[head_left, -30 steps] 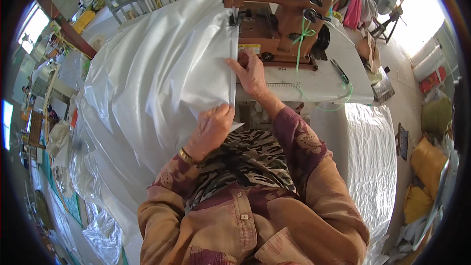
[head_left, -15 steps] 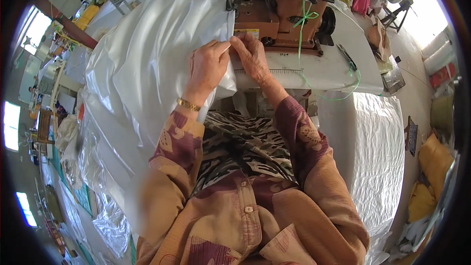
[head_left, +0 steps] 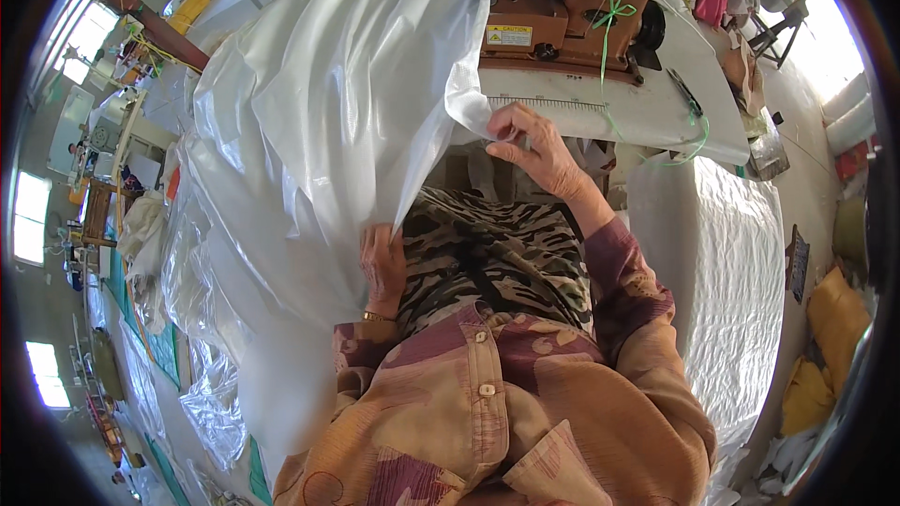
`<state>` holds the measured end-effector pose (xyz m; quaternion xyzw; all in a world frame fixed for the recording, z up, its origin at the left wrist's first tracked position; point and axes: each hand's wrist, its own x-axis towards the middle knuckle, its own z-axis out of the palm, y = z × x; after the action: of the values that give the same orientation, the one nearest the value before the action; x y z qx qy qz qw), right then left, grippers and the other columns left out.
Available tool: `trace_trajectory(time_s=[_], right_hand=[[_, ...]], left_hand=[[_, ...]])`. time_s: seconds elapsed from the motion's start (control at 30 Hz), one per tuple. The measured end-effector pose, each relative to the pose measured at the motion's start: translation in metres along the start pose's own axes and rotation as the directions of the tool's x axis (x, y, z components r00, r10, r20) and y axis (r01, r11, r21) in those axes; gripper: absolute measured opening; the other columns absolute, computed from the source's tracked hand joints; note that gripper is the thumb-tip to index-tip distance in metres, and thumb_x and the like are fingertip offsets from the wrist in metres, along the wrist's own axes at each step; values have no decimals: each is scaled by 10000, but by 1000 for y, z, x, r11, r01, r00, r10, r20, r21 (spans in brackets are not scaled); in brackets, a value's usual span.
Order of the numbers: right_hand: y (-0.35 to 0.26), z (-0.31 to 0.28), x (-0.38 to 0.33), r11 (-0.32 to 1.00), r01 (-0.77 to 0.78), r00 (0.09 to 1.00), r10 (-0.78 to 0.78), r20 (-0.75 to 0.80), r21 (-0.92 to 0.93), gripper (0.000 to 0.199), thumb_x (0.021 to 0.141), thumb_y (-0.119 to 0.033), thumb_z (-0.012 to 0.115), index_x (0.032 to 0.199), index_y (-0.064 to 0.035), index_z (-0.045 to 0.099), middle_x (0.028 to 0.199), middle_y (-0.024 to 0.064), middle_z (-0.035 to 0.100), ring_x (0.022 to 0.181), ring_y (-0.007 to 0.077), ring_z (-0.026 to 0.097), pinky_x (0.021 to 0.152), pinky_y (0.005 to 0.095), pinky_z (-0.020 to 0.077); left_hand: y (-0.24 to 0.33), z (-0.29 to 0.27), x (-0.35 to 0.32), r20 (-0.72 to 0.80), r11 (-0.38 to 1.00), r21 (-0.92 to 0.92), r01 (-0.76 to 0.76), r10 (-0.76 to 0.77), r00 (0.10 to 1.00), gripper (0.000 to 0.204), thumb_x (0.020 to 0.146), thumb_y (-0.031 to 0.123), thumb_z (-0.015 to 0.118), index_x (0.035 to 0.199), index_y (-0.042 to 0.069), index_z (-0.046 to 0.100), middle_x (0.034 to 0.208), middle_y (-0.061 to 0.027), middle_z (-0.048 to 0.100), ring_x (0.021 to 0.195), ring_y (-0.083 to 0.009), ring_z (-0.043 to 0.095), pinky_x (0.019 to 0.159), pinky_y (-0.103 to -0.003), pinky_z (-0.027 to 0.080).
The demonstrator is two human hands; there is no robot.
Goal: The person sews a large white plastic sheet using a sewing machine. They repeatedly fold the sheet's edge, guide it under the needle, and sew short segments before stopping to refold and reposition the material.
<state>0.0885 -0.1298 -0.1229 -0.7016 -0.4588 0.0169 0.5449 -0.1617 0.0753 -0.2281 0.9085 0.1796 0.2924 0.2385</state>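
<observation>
Where my head camera looks down, one big white sheet (head_left: pixel 319 103) spreads in long folds to my left, and its right border runs up to the needle end of the sewing machine (head_left: pixel 553 33). My left hand (head_left: pixel 382 267) is at the sheet's lower corner, just beside my camouflage trousers (head_left: pixel 497 244), with the fingers closed together on the material. My right hand (head_left: pixel 532 150) is higher up and just to the right of the sheet. Its fingers are bent and the thumb stands apart from them; a turned-over flap of the sheet reaches the fingertips, but I cannot tell whether they pinch it. Between my two hands, the sheet's free edge slants down from right to left.

Counting what is around me: two hands, one sheet, one brown machine with one yellow-and-white label (head_left: pixel 509 36) on its base, and one green cord (head_left: pixel 611 14) tied in a bow. One pair of snips (head_left: pixel 686 89) lies on the worktable (head_left: pixel 647 112), beyond one ruler strip (head_left: pixel 553 103). One white stack (head_left: pixel 717 262) stands to my right. One bracelet (head_left: pixel 377 317) circles my left wrist, and two buttons (head_left: pixel 487 391) show on my shirt.
</observation>
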Motion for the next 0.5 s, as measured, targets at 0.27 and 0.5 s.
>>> trace_trajectory(time_s=[0.27,0.5], right_hand=[[-33,0,-54,939,-181,931,260,-256,293,123,945,-102,660,878,-19,598,710,19,616,562,84,589,498,270,462],[-3,39,-103,676,-425,699,668,-255,602,260,1002,-220,609,856,-7,635,568,-11,548,412,55,474,400,226,389]], left_hand=[[25,-114,8,351,52,-921,385,-310,883,184,960,63,592,1139,24,601,1022,-104,713,883,-187,690,765,-312,567],[43,-134,14,392,113,-889,443,-312,865,355,1008,77,503,1360,30,501,1202,-171,666,1107,-268,655,956,-378,549]])
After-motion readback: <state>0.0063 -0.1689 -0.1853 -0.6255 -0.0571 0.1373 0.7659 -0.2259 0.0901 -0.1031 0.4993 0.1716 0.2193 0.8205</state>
